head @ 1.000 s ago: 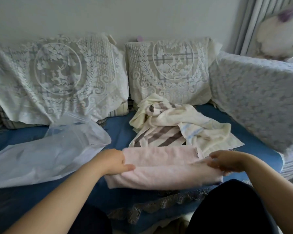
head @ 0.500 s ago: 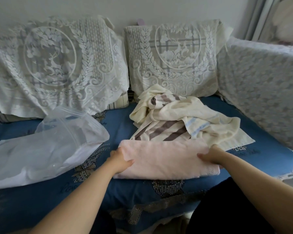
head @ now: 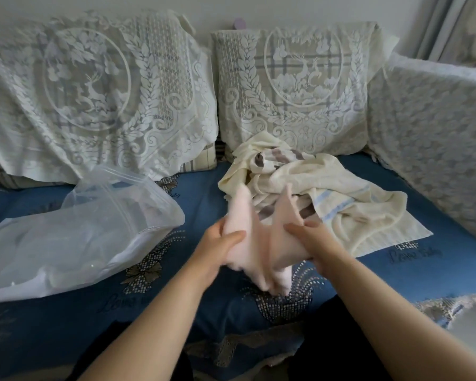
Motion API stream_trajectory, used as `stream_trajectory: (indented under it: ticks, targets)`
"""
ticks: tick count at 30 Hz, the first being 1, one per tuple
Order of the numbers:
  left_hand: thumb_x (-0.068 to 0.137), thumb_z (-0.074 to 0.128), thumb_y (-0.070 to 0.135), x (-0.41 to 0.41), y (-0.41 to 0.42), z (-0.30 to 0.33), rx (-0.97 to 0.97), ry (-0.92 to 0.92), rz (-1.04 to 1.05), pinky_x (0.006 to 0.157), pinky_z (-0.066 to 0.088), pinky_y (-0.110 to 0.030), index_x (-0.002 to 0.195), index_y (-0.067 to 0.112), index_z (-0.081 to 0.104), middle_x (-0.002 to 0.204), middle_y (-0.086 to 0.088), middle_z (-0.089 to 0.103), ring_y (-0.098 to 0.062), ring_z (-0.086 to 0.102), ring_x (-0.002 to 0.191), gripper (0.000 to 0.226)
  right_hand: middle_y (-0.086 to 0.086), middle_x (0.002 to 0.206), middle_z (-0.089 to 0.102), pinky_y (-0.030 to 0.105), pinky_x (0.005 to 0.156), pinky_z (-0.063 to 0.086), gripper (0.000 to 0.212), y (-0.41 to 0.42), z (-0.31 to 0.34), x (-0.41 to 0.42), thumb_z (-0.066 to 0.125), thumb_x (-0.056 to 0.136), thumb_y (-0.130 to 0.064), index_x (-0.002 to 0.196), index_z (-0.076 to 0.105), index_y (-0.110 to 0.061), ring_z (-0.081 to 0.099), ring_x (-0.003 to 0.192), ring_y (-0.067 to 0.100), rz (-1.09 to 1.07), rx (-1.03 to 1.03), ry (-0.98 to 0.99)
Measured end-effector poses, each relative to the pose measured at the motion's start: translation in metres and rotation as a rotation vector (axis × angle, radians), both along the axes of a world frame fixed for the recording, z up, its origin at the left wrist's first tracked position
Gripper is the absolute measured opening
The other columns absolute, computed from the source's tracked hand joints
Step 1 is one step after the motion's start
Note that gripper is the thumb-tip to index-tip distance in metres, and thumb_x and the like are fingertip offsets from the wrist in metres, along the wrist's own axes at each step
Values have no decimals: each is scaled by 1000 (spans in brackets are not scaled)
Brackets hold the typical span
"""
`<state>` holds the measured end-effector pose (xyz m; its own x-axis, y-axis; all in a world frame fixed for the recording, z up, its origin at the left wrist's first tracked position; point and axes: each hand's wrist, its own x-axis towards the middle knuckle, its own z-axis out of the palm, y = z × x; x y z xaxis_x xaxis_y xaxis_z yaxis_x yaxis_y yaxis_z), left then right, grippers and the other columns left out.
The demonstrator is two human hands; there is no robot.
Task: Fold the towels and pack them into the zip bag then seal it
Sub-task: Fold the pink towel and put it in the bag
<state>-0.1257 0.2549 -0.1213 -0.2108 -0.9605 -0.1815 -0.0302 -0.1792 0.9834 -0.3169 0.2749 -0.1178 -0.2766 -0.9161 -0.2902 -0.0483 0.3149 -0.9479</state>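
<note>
A pale pink towel (head: 259, 248) is bent upward into a V in the middle of the blue sofa seat, its two ends raised and blurred. My left hand (head: 217, 244) grips its left half, thumb across the front. My right hand (head: 311, 237) holds its right half from the other side. Behind them lies a rumpled heap of cream towels (head: 308, 188), one with brown stripes, one with a light blue band. A clear zip bag (head: 74, 232) lies on the seat to the left, its mouth gaping toward the towels.
Two lace-covered cushions (head: 102, 94) lean against the wall at the back. A lace-covered armrest (head: 434, 138) bounds the seat on the right. The blue seat cover (head: 204, 303) runs to the front edge, where my dark-clothed knees show.
The pink towel lay flat as a long strip under both hands; now my hands have come together and its two ends are swung up toward each other.
</note>
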Motion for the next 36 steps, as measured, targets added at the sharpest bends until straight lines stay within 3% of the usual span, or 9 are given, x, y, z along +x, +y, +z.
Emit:
stream_trajectory:
  ticks: [3, 6, 8, 12, 15, 18, 22, 26, 36]
  targets:
    - [94, 54, 26, -16, 21, 8, -177, -51, -226, 91, 47, -24, 121, 36, 59, 118, 12, 63, -5, 60, 110, 29, 11, 99, 71, 40, 81, 55, 29, -2, 2, 40, 56, 91, -38, 96, 69, -13, 67, 88, 22, 77, -64, -37]
    - [102, 33, 36, -9, 23, 17, -199, -42, -343, 90, 44, -12, 111, 33, 63, 115, 9, 65, 4, 59, 108, 31, 9, 98, 73, 39, 85, 56, 67, -8, 7, 49, 56, 74, -71, 103, 68, -12, 71, 92, 22, 84, -23, -118]
    - [103, 26, 39, -2, 22, 15, -220, -74, -344, 92, 45, -15, 115, 25, 66, 112, 6, 68, 2, 61, 107, 44, 10, 89, 73, 37, 79, 57, 56, -11, 8, 52, 64, 76, -60, 96, 67, -8, 71, 83, 22, 111, 17, -54]
    - [92, 45, 34, 28, 6, 15, -714, -695, 258, 68, 52, -35, 88, 18, 73, 80, 3, 69, -18, 64, 74, 32, 9, 83, 71, 40, 74, 57, 26, -16, 8, 64, 68, 85, -29, 95, 66, -5, 69, 78, 24, 85, -86, -41]
    - [86, 58, 22, 76, -16, 33, -1113, -1022, 817, 82, 43, -39, 88, 21, 72, 111, -3, 66, -29, 59, 99, 14, -1, 86, 72, 39, 78, 57, 9, -18, 8, 72, 67, 86, -29, 90, 64, -22, 69, 86, 19, 57, -262, 4]
    - [85, 60, 26, 115, -27, 36, -790, -1069, 966, 105, 30, -50, 102, 25, 71, 151, -9, 35, -37, 31, 136, 20, -4, 93, 72, 32, 77, 55, 6, -17, 11, 85, 65, 88, -24, 92, 63, -29, 68, 89, 11, 114, -446, -36]
    - [84, 64, 23, 132, -28, 28, -423, -1140, 700, 103, 35, -51, 135, 22, 48, 160, -8, -7, -38, 20, 140, 54, -8, 95, 73, 22, 74, 56, 23, -20, 19, 100, 59, 91, -10, 106, 60, -27, 69, 90, 5, 114, -560, -291]
    - [87, 52, 3, 126, -12, 23, -356, -1181, 537, 94, 42, -42, 151, 15, 14, 160, -1, -10, -33, 29, 134, 76, -1, 103, 72, 47, 94, 52, 26, -30, 17, 116, 55, 92, -5, 106, 63, -26, 66, 106, 21, 71, -532, -422]
    - [92, 42, 6, 136, 19, -4, -273, -1135, 325, 79, 47, -35, 151, 22, 17, 160, 11, -10, -24, 45, 126, 66, 1, 92, 71, 33, 75, 58, 25, -43, -3, 163, 51, 95, -4, 116, 60, -13, 70, 84, 15, 186, -262, -601]
